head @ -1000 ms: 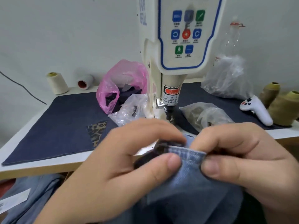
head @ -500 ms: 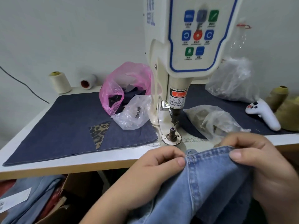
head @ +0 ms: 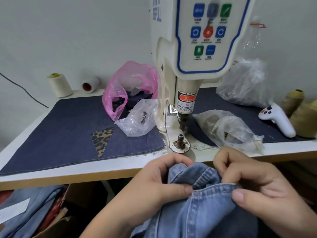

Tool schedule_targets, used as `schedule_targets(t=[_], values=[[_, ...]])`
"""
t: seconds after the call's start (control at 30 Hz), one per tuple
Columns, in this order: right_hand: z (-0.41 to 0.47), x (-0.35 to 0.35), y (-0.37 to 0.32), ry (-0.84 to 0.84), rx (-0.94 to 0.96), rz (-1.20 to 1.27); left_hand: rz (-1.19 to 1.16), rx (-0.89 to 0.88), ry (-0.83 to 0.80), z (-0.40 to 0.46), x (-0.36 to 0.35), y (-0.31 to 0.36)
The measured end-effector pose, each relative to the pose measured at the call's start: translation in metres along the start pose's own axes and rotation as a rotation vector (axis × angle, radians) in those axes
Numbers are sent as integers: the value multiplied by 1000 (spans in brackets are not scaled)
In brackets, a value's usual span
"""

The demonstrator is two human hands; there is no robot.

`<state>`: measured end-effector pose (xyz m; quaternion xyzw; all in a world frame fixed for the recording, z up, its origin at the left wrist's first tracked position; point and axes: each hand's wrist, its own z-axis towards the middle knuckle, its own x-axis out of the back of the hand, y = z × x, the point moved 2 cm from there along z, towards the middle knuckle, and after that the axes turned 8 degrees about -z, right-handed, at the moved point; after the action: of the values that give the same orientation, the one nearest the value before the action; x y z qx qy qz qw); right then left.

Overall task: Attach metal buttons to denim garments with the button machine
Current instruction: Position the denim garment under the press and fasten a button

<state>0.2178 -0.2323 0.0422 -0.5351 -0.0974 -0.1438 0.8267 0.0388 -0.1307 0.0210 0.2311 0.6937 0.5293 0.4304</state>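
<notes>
**Two hands bunch a denim hem below the button machine**

Both hands grasp one light-blue denim garment (head: 202, 203) at the desk's near edge, in front of and below the machine's post. The left hand (head: 154, 182) pinches the folded, stitched hem between thumb and curled fingers; the right hand (head: 253, 184) clamps the same hem from the other side, thumb pressed on the seam. The cloth is gathered into soft ridges between them.

The cream button machine (head: 193, 48) stands on the white desk (head: 85, 170), its panel carrying seven coloured buttons — three blue, two green, one grey, one red. Under its head a single short metal post (head: 180, 140) rises from a round base plate.

One dark navy denim mat (head: 65, 127) covers the desk's left part, with one triangular leopard-print patch (head: 103, 140) sewn in.

Four plastic bags lie about: one pink bag (head: 133, 83) holding dark fabric scraps; one small clear bag (head: 139, 119) with what looks like a few metal pieces; one clear bag (head: 229, 127) right of the post, contents blurred; one crumpled clear bag (head: 245, 83) behind.

Two cream thread cones (head: 60, 85) sit at the back left — one upright, one on its side. Olive thread cones (head: 301, 110) stand far right beside one white handheld controller (head: 277, 119).
</notes>
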Motion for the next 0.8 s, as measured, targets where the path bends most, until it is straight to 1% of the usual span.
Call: schedule_targets(t=[0.07, 0.1, 0.2, 0.3, 0.37, 0.43, 0.47, 0.53, 0.6, 0.63, 0.7, 0.73, 0.8], values=[[-4, 3, 4, -24, -60, -53, 43, -107, 28, -3, 0, 11], [-5, 4, 8, -44, -99, -12, 55, -154, 31, -5, -1, 17], [-1, -3, 19, -138, -167, 213, 124, -266, 2, -7, -6, 31], [15, -20, 22, -100, -272, 386, 167, -342, -49, -6, -7, 39], [26, -31, 24, -119, -334, 356, 193, -375, -120, -4, -8, 45], [31, -36, 27, -137, -362, 287, 174, -401, -233, -6, -8, 50], [32, -36, 28, -111, -351, 243, 172, -406, -232, -8, -4, 52], [33, -30, 29, 0, -304, 138, 207, -425, -141, -14, 9, 55], [32, -27, 32, 88, -267, 104, 225, -419, -99, -17, 17, 54], [31, -26, 33, 136, -255, 124, 232, -401, -91, -17, 19, 52], [31, -22, 33, 284, -222, 202, 262, -358, -70, -15, 19, 49], [32, -19, 30, 352, -185, 260, 280, -338, -60, -14, 18, 48], [35, -13, 18, 431, -82, 345, 311, -290, -48, -11, 18, 43]])
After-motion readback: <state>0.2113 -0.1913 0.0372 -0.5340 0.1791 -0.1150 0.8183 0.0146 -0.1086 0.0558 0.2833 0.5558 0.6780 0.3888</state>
